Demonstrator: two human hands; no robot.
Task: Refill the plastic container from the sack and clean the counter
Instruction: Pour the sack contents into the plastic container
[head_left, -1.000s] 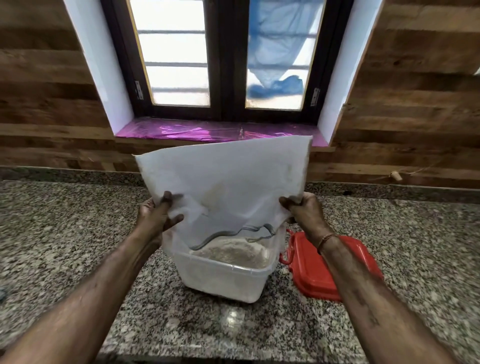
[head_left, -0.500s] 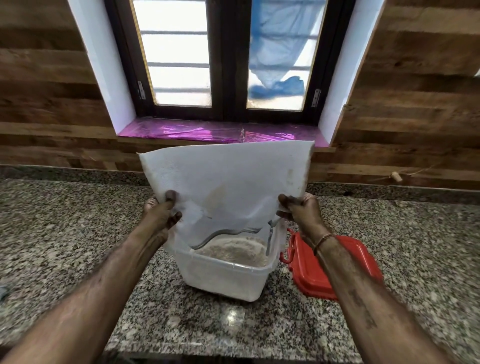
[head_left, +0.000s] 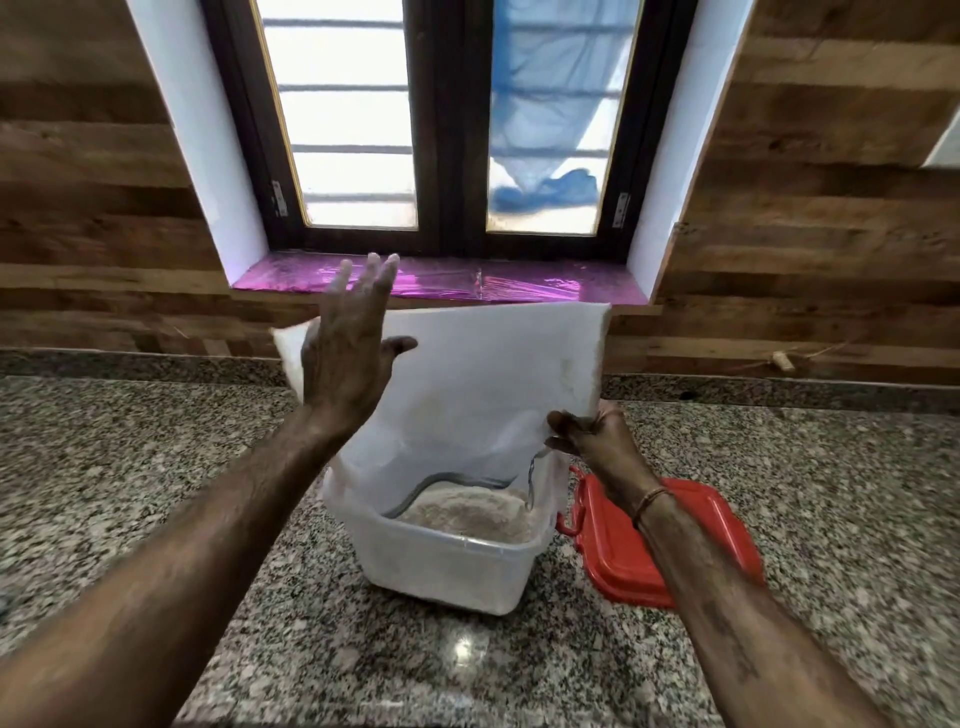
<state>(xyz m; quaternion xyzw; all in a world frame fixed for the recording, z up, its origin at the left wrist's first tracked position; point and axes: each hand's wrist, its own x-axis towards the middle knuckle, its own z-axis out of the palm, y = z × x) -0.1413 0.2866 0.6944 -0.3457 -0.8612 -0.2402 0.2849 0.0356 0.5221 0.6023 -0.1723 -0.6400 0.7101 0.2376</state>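
A white sack (head_left: 483, 384) hangs upside down with its mouth inside a translucent plastic container (head_left: 447, 564) on the granite counter. Pale flour (head_left: 467, 512) lies in the container. My right hand (head_left: 584, 434) pinches the sack's right edge just above the container rim. My left hand (head_left: 350, 353) is raised in front of the sack's upper left part, fingers spread and blurred; whether the palm touches the sack is unclear. The sack's lower left edge is hidden behind my left forearm.
A red lid (head_left: 623, 545) lies flat on the granite counter (head_left: 156, 478) right of the container, partly under my right forearm. Behind the counter are a wood-panelled wall and a window with a purple-lined sill (head_left: 467, 283).
My left hand has let go of the sack's left edge and risen, open, to the sack's upper left. My right hand keeps its grip. The sack leans slightly right.
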